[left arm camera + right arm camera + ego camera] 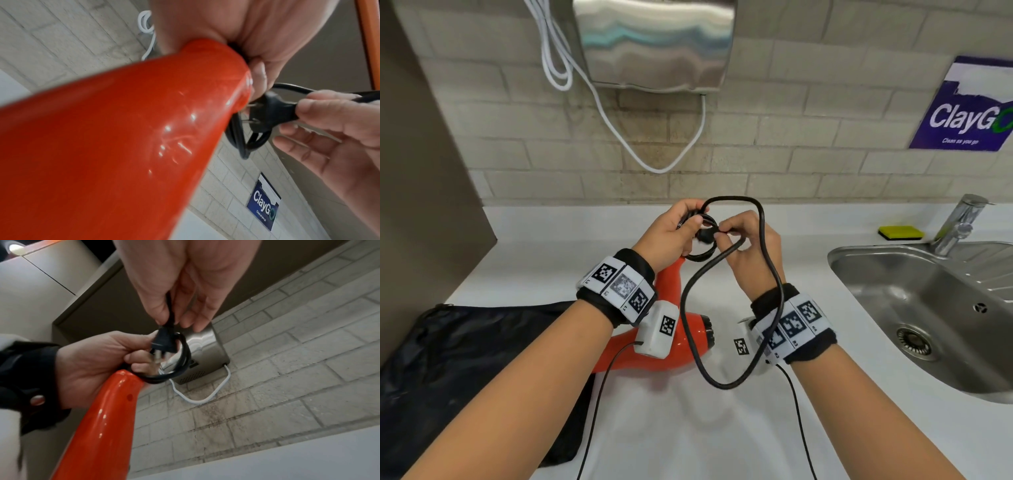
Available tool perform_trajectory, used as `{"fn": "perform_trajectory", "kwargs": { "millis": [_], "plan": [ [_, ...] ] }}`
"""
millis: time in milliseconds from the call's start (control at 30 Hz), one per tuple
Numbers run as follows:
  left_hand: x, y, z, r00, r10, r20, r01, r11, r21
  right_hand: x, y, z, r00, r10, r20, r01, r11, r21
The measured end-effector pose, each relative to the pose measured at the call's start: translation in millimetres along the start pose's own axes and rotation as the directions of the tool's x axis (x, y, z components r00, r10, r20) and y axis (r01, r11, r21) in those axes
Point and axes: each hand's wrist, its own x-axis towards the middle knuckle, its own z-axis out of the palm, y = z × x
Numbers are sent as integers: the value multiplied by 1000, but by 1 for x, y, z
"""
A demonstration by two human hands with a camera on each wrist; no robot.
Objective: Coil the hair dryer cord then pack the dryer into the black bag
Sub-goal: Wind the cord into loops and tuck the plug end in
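Observation:
An orange hair dryer (pixel 681 337) hangs above the white counter, its handle end up under my left hand (pixel 674 233). That hand grips small black cord coils (pixel 700 255) at the top of the handle (pixel 115 392). My right hand (pixel 743 240) pinches the cord just behind the black plug (pixel 163 340), whose prongs point into the coils (pixel 238 134). A long loose loop of cord (pixel 722 382) arcs over my right hand and hangs below my right wrist. The black bag (pixel 465 346) lies flat on the counter at the left, partly under my left forearm.
A steel sink (pixel 935 308) with a tap (pixel 959 222) sits at the right, a yellow sponge (pixel 900 232) behind it. A metal hand dryer (pixel 654 44) with a white cable (pixel 654 164) hangs on the tiled wall. A blue sign (pixel 965 113) is at far right.

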Motion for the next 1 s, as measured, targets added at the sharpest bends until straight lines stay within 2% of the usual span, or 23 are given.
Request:
{"fn": "perform_trajectory", "kwargs": {
  "millis": [67,200,267,333,400,467,533,567,633,733,867,933,967,1000],
  "plan": [
    [0,-1,-1,1000,-6,-7,6,1000,20,2,-1,1,999,23,-24,-22,999,24],
    [5,-5,-5,999,-22,-28,23,1000,12,4,2,3,998,48,42,-49,998,37],
    [6,-7,-8,999,-14,-36,14,1000,5,5,4,2,990,-26,136,35,998,-57],
    [6,-6,-9,1000,-13,-25,13,1000,-10,7,6,2,947,-77,311,129,980,-152],
    [5,-5,-6,1000,-17,-2,16,1000,-26,7,8,6,919,-25,393,118,969,-215],
    [6,-5,-3,1000,-23,8,24,998,-54,8,7,12,959,14,284,51,974,-222],
    [7,-5,-1,999,-29,37,31,998,-62,9,9,18,993,-25,115,44,984,-170],
    [6,-5,1,998,-32,60,36,997,-67,12,10,20,997,-25,71,34,991,-132],
    [4,-5,5,996,-45,82,52,994,-95,19,12,22,990,36,140,-30,998,-46],
    [4,-6,4,999,-32,39,36,993,-109,24,19,19,931,116,347,-87,991,-99],
    [7,-10,-6,999,-15,-46,11,995,-103,4,42,7,886,127,447,-66,986,-150],
    [8,-12,-10,995,-44,-91,31,989,-145,-11,66,2,851,269,451,-154,949,-275],
    [9,-12,-11,993,-56,-105,38,985,-169,-16,79,0,804,390,449,-205,891,-406],
    [9,-12,-13,991,-66,-113,44,982,-185,-21,92,-4,710,542,449,-205,769,-605]
  ]
}}
